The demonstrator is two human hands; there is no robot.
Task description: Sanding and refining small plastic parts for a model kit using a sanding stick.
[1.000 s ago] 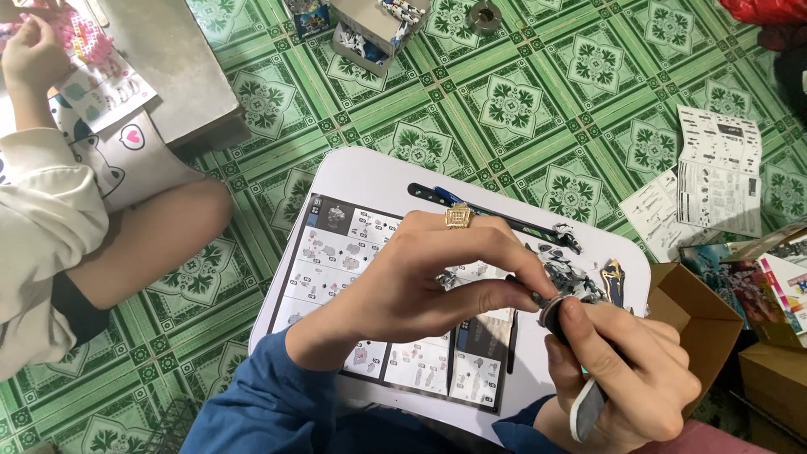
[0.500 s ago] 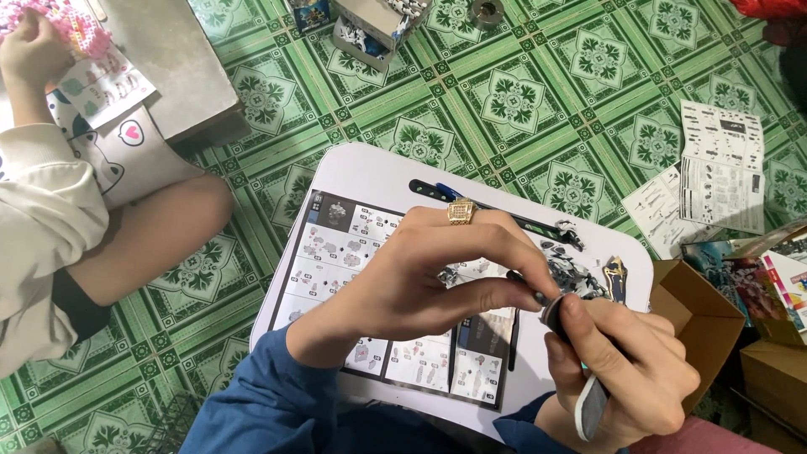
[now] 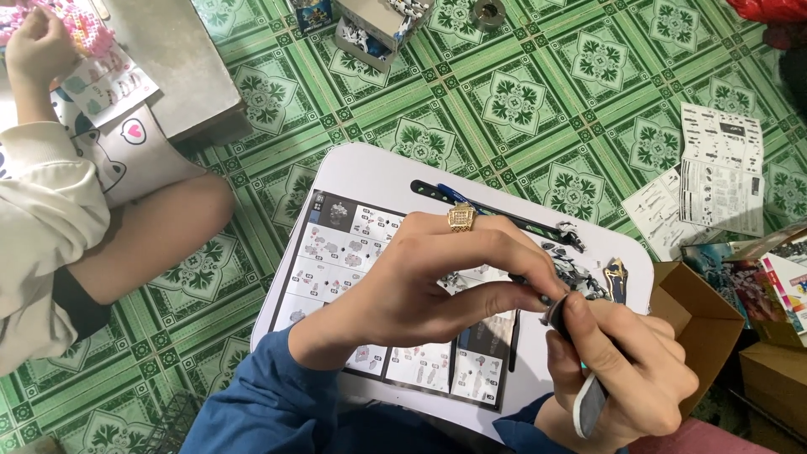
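Green patterned tiles cover the floor [image 3: 521, 101], and at the far left another person sits on it in a cream sleeve [image 3: 38, 227], one bare knee [image 3: 160, 235] forward, a hand [image 3: 34, 46] up at pink beads on a grey block. Next comes the small white desk [image 3: 370, 172] with rounded corners, carrying an instruction sheet [image 3: 345, 244] of boxed black-and-grey picture steps. A black strip with a blue pen [image 3: 458, 197] lies along the desk's far side.

Over the sheet hangs the left hand [image 3: 429, 277], coming out of a blue sleeve [image 3: 261, 403] and wearing a square gold ring [image 3: 461, 217]. Its fingers are curled almost closed, thumb and forefinger pinched together on a small dark piece [image 3: 551, 307]. That piece is tiny, dark grey and rounded; its shape is mostly hidden by the fingertips. It sits just above the desk's near right part, where the two hands meet.

Loose black and white toy parts [image 3: 580, 273] lie on the desk just behind it. The right hand [image 3: 630, 378] is closed round a slim white and grey tool [image 3: 588, 403], its thumb touching the same dark piece. Further right stand an open cardboard box [image 3: 698, 328], colourful boxes [image 3: 756, 282], and folded paper leaflets [image 3: 714, 172] on the floor.
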